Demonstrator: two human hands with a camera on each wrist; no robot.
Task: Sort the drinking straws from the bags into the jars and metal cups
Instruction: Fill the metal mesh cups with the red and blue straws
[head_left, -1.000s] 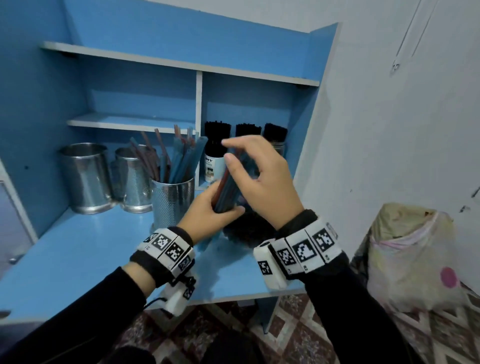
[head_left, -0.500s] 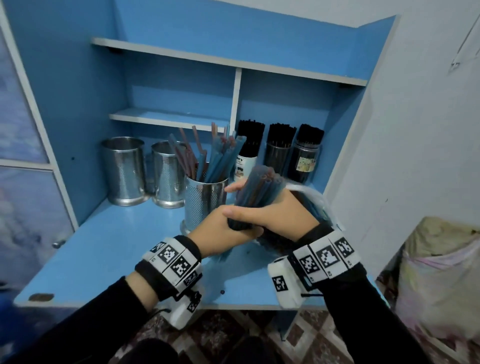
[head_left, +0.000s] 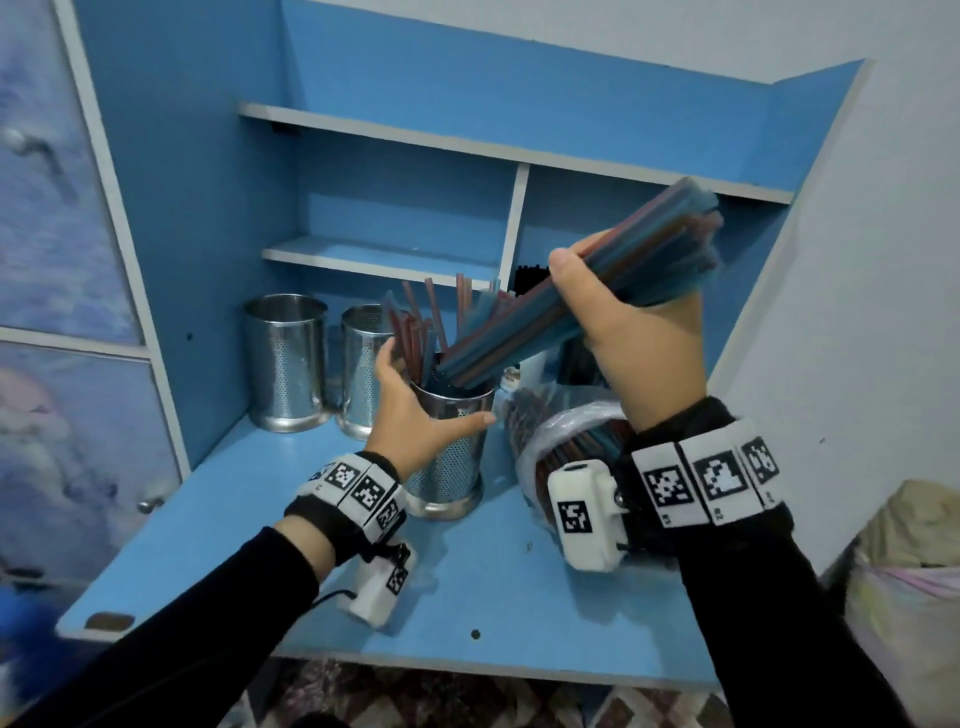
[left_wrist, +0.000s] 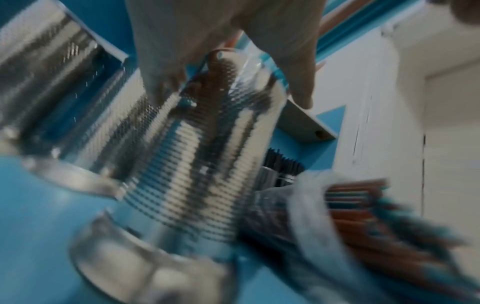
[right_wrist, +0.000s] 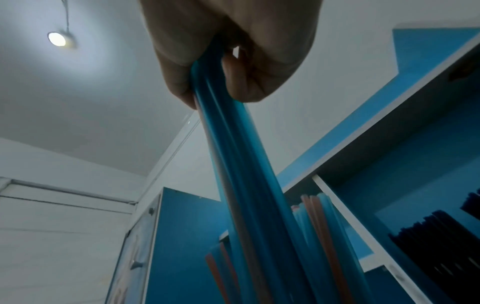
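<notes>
My right hand (head_left: 631, 332) grips a thick bundle of blue and red straws (head_left: 649, 244), held tilted, its lower ends dipping into the mouth of a perforated metal cup (head_left: 452, 467). That cup holds several blue and red straws (head_left: 415, 322). My left hand (head_left: 415, 415) wraps round the cup near its rim, thumb at the front. In the left wrist view the left hand (left_wrist: 221, 41) lies on the blurred cup (left_wrist: 207, 164). The right wrist view shows my right hand (right_wrist: 233, 51) clenched on the bundle (right_wrist: 246, 164). A clear bag of straws (head_left: 561, 431) lies right of the cup.
Two empty metal cups (head_left: 285, 358) (head_left: 363, 364) stand at the back left of the blue desk (head_left: 467, 597). Jars of black straws (right_wrist: 441, 236) sit in the right shelf bay, mostly hidden in the head view. A wall and a filled plastic bag (head_left: 909, 571) are at the right.
My right hand has lifted the bundle out of the bag and tipped it towards the cup. My left hand has let go of the bundle and moved onto the cup.
</notes>
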